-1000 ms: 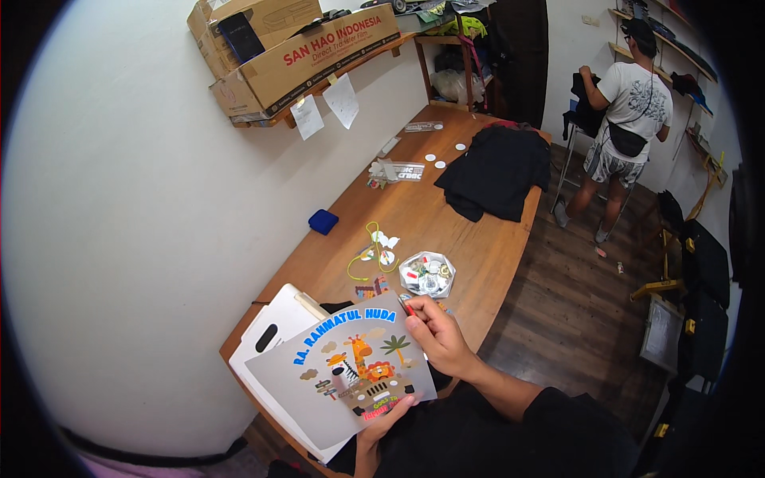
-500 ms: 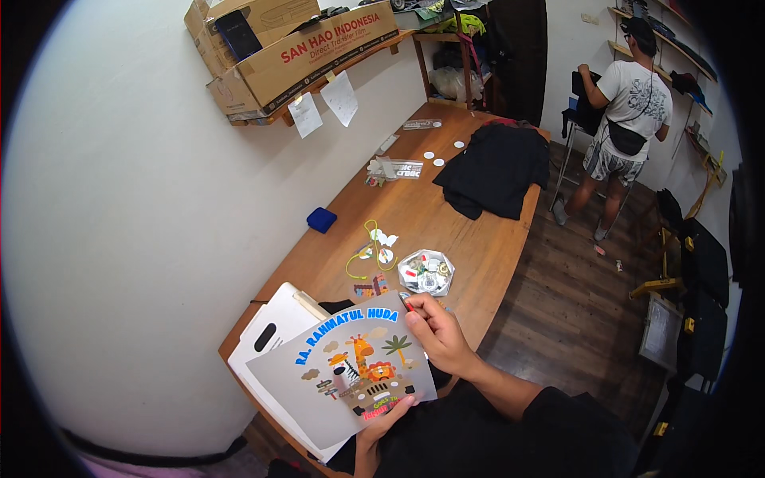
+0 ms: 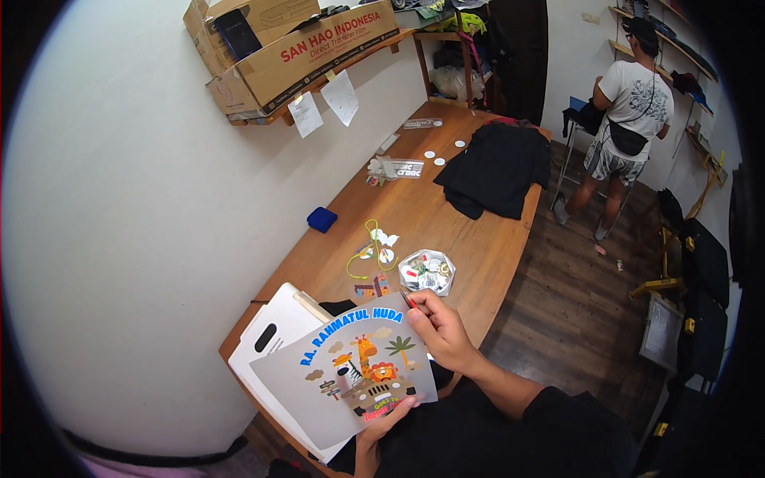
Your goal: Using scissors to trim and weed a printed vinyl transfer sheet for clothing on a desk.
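My left hand [image 3: 385, 422] grips the lower edge of a translucent transfer film sheet [image 3: 287, 390], printed with cartoon animals in a jeep, a palm tree and an arch of blue lettering. The sheet is tilted over the near end of the table. At its upper right corner, my right hand [image 3: 440, 331] is closed around a small, thin red tool with a dark tip [image 3: 409, 301]; its exact kind cannot be made out. Beneath the sheet lies a white board [image 3: 275, 315] with a dark oval slot. Just beyond my right hand stands a clear faceted bowl [image 3: 450, 275] of small pieces.
On the wooden table [image 3: 335, 255] lie a yellow-green cord [image 3: 367, 227], paper scraps [image 3: 386, 238], a blue pouch [image 3: 321, 219] and folded black cloth [image 3: 498, 171]. Cardboard boxes [image 3: 319, 56] sit on a wall shelf. Another person [image 3: 633, 99] stands by a high chair at right.
The sheet and the red tool have shifted slightly to the right. The other person's arm has lowered, and the dark item at the chair sits lower.
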Demonstrator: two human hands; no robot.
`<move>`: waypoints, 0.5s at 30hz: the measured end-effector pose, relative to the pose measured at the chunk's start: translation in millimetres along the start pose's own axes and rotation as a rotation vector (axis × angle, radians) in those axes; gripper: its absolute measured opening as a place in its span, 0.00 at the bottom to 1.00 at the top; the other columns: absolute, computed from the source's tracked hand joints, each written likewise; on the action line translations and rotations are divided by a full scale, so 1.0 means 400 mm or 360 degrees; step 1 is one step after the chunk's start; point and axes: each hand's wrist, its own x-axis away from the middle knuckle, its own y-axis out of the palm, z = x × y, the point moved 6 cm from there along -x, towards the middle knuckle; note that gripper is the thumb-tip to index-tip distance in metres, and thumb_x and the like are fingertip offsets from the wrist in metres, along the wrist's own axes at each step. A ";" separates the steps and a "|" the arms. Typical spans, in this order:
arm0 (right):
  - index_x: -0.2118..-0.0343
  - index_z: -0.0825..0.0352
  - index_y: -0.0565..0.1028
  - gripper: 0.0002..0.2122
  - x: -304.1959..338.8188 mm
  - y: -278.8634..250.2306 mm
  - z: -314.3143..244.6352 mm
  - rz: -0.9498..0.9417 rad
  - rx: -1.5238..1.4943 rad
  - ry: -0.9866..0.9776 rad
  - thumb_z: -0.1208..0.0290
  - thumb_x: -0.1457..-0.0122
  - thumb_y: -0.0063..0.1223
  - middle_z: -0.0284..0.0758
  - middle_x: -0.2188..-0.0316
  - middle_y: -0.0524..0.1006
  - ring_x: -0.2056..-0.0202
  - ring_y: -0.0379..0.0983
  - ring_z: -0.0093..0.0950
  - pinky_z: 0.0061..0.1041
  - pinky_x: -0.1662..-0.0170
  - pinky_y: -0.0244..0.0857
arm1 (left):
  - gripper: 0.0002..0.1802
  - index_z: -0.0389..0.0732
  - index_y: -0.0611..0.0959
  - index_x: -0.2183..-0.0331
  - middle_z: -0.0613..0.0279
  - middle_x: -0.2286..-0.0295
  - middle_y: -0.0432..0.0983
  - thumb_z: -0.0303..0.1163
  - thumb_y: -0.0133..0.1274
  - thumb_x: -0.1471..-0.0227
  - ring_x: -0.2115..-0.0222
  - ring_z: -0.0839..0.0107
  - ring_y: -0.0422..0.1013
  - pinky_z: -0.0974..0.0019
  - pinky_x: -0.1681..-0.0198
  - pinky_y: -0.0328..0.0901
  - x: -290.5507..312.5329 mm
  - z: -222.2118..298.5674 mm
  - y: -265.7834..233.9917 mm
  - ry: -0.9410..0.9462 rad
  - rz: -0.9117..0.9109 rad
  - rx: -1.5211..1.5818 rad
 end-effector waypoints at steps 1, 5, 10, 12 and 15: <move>0.57 0.71 0.65 0.10 -0.003 0.001 -0.002 -0.0001 0.0000 0.0000 0.70 0.37 0.40 0.26 0.73 0.68 0.72 0.60 0.10 0.11 0.71 0.55 | 0.15 0.32 0.74 0.63 0.55 0.72 0.77 0.18 0.56 0.56 0.72 0.70 0.74 0.70 0.66 0.70 -0.001 -0.002 -0.003 0.0033 -0.0017 -0.0015; 0.59 0.71 0.66 0.10 -0.014 -0.001 -0.019 0.0050 -0.0007 -0.0012 0.71 0.38 0.43 0.28 0.75 0.69 0.73 0.61 0.11 0.13 0.72 0.57 | 0.16 0.33 0.75 0.59 0.59 0.67 0.78 0.24 0.56 0.52 0.67 0.74 0.74 0.74 0.61 0.69 0.008 -0.004 -0.008 0.0080 -0.0064 -0.0019; 0.59 0.71 0.68 0.09 -0.016 -0.012 -0.022 0.0075 0.0037 0.0027 0.71 0.39 0.45 0.31 0.77 0.71 0.74 0.63 0.13 0.16 0.72 0.59 | 0.12 0.33 0.77 0.62 0.60 0.68 0.79 0.24 0.56 0.52 0.67 0.74 0.75 0.74 0.61 0.69 0.002 -0.010 -0.018 0.0035 -0.0057 -0.0058; 0.59 0.71 0.68 0.10 -0.016 -0.013 -0.018 0.0041 0.0113 0.0050 0.70 0.39 0.46 0.33 0.77 0.72 0.74 0.64 0.14 0.16 0.72 0.59 | 0.14 0.32 0.76 0.62 0.57 0.69 0.78 0.22 0.56 0.54 0.69 0.72 0.74 0.72 0.63 0.70 -0.001 -0.019 -0.029 0.0017 -0.0058 -0.0077; 0.59 0.71 0.67 0.10 -0.021 -0.015 -0.015 0.0048 0.0101 0.0075 0.69 0.39 0.46 0.32 0.78 0.71 0.75 0.63 0.14 0.17 0.72 0.59 | 0.16 0.32 0.74 0.61 0.56 0.71 0.77 0.20 0.56 0.56 0.70 0.70 0.74 0.70 0.65 0.70 -0.001 -0.007 -0.032 -0.0014 -0.0045 -0.0119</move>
